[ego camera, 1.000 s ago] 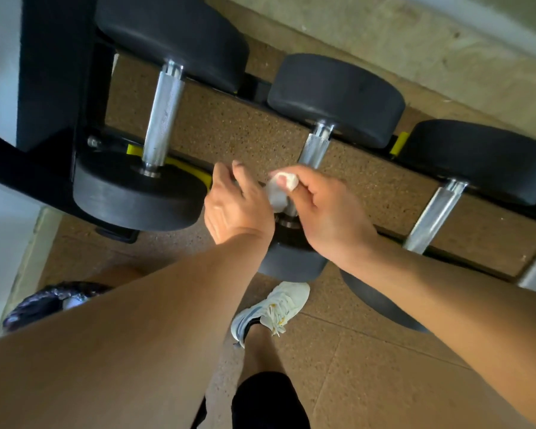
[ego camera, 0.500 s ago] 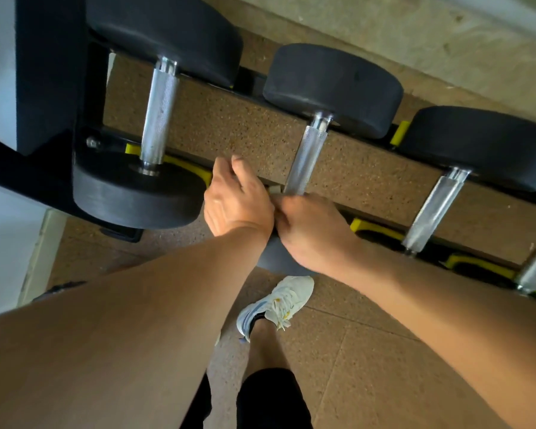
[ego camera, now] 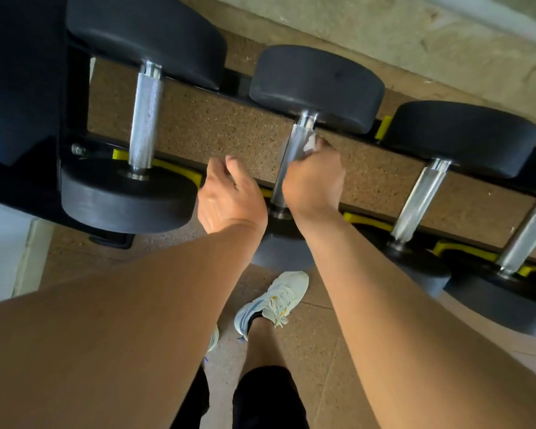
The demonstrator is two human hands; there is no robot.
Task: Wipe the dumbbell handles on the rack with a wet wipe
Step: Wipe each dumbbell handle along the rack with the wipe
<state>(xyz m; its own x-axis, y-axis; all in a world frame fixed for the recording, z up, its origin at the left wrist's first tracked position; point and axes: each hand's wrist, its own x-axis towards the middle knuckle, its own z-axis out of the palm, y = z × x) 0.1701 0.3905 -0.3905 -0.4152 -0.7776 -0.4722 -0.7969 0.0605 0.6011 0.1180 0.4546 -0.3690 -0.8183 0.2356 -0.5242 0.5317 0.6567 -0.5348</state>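
Gap between the rack's rails (ego camera: 217, 125): open, my hand fits.
Black heads (ego camera: 316, 85): block both handle ends.
Left upright (ego camera: 28, 72): walls that end.

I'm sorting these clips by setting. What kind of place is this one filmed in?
Most likely a gym or home workout room: black round-headed dumbbells with knurled metal handles sit in a row on a black rack with yellow cradles, above speckled rubber-like flooring.
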